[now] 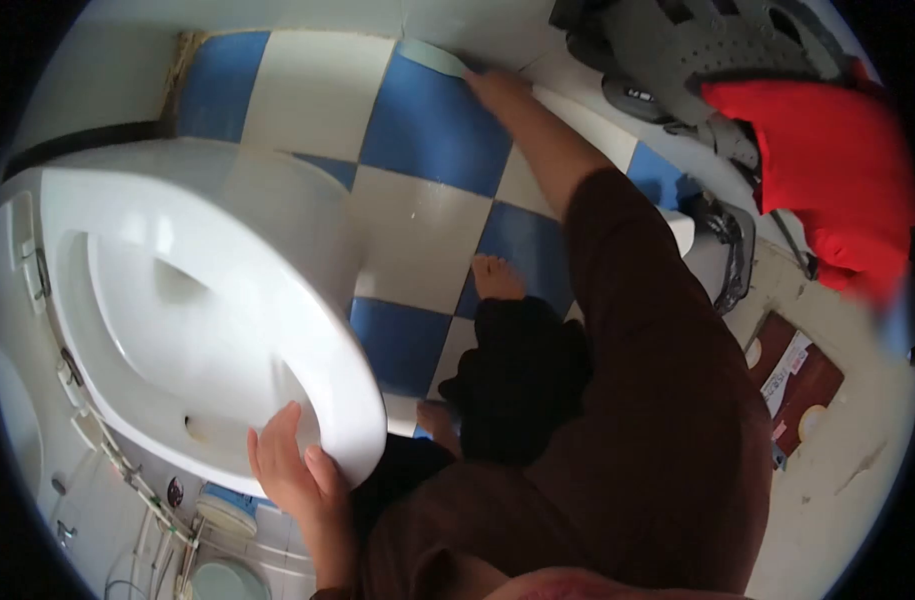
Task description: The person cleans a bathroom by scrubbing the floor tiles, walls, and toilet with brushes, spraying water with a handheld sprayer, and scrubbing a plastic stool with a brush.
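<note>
A white washbasin (pixel 337 370) takes up the left of the view, its bowl facing me. My left hand (pixel 295 468) lies at its near rim, fingers apart and reaching over the edge. Far up, my right hand (pixel 497 92) stretches down to the floor beside the wall. Its fingers are closed on the end of a pale, flat piece with a curved edge (pixel 432 57), which lies along the foot of the wall. What this piece is cannot be made out, and part of it is hidden by the hand.
Blue and white floor tiles (pixel 422 225) run under the basin's pedestal (pixel 312 195). My bare foot (pixel 499 278) stands on them. At the right are a bin with a black bag (pixel 722 250), a red cloth (pixel 827 180) and grey perforated footwear (pixel 667 60). Pipes (pixel 147 495) line the lower left.
</note>
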The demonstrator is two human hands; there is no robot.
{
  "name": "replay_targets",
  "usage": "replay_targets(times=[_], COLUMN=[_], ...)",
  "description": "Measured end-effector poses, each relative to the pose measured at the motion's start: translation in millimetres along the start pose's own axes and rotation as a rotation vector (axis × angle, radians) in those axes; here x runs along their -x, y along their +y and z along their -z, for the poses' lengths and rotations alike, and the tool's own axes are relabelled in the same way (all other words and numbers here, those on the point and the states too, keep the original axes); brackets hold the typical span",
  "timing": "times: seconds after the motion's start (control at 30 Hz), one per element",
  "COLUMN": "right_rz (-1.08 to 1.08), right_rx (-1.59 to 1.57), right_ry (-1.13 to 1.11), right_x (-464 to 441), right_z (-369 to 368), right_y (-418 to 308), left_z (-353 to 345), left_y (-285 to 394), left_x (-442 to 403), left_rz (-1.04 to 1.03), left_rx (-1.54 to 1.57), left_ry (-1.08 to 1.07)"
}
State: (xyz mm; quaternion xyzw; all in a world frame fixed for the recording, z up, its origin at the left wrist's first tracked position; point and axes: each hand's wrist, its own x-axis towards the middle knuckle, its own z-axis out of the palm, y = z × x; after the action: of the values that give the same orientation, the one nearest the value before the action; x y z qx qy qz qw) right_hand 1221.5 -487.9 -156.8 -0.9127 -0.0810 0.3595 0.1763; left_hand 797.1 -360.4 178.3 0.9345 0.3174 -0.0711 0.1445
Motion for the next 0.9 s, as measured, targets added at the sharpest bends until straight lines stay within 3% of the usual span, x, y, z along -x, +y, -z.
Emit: replay_targets(times=[0.03, 0.1, 0.17, 0.27, 0.33, 0.43, 0.5, 0.53, 0.57, 0.63, 0.67, 0.73, 0.77, 0.83, 0.9], right_rz=[-0.051, 0.030, 0.254, 0.033, -0.237, -0.051, -0.062, 0.110, 0.063, -0.109, -0.262, -0.351, -0.284, -0.320, -0.514], right_rx=[-0.183, -0.131, 0.303, -0.027, -0.815, -0.332, -0.061, 0.296, 0.218, -0.111, -0.448, -0.692, -0.596, -0.497, -0.503], right_ry=[-0.125, -0.199, -0.248, -0.152, -0.230, -0.073, -0.061, 0.258, 0.003, -0.116, -0.105, -0.011, 0.077, -0.006, -0.348], right_x=[3, 26, 73, 54, 42, 57, 85, 105, 122, 97, 73, 62, 58, 73, 109], right_z=[-16, -73, -121, -97, -42, -36, -100, -140, -120, -92, -78, -83, -92, -92, -81], right_y=[-28, -50, -42, -2, 23, 28, 17, 24, 21, 56, 88, 115, 119, 106, 70], left_z=[1, -2, -1, -5, -4, -3, 0, -2, 0, 9, 7, -6, -11, -11, -13], left_y=[-1, -3, -5, -6, -1, 3, 0, 1, 8, 29, 33, 46, 52, 51, 52], left_x=[0, 2, 5, 5, 4, 4, 10, 9, 5, 3, 3, -3, -5, -5, -7], left_rz=[-0.005, -0.014, -0.016, -0.023, -0.017, -0.003, -0.012, -0.020, -0.077, -0.177, -0.230, -0.247, -0.243, -0.258, -0.273], left_rx=[-0.005, 0.002, -0.005, -0.013, -0.006, 0.002, -0.038, -0.056, 0.002, 0.101, 0.148, 0.054, -0.021, -0.044, -0.053], left_ry=[0.002, 0.028, 0.043, 0.063, 0.074, 0.053, 0.081, 0.102, 0.130, 0.165, 0.119, 0.119, 0.138, 0.151, 0.168])
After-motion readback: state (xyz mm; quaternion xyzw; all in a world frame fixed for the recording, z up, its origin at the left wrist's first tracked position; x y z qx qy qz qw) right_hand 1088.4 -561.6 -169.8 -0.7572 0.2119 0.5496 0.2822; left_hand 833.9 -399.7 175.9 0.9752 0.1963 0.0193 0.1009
